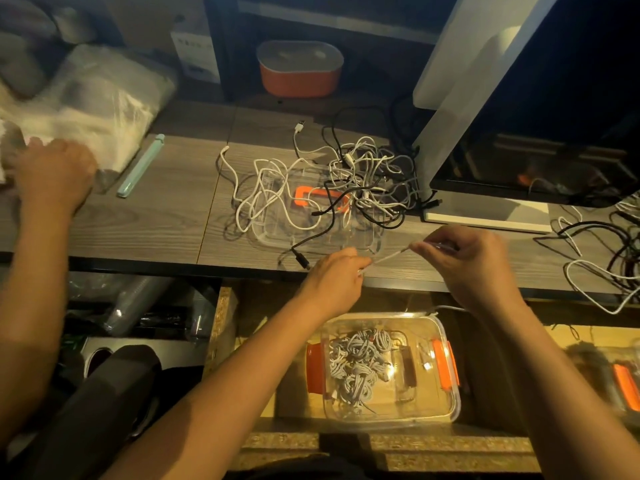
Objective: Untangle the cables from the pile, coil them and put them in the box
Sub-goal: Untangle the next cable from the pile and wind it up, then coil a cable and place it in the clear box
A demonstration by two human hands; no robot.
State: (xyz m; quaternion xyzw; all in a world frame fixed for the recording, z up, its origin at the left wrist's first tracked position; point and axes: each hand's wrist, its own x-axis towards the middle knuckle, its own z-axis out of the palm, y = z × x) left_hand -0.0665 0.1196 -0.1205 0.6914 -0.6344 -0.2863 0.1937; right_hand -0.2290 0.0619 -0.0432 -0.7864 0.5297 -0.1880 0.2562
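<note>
Fingers [360,263] of the left hand [332,282] are pinching one end of a white cable [388,258], and the right hand [464,261] is pinching the same cable a little further along, so a short stretch is running taut between the two hands just above the bench's [156,216] front edge. Behind the hands, the pile [346,178] of white and black cables is lying tangled at the bench's middle, sprawling over a clear lid [367,239] with an orange handle. One black lead from the pile is trailing toward the front edge, its plug ending just beside the left hand. The box [450,400], clear with orange clips, is sitting below the front edge on a lower wooden surface, under the right forearm. White coils [360,362] are already lying inside the box, mostly toward its left half. A monitor [554,133] is standing at the bench's right rear, and a second tangle [602,268] is lying near the right edge. At the left rear, a third hand [52,174] is resting on a clear bag [104,95], with a pale green stick [140,166] lying just beside the bag. An orange tub [299,69] with a grey top is sitting on a shelf behind the bench.
</note>
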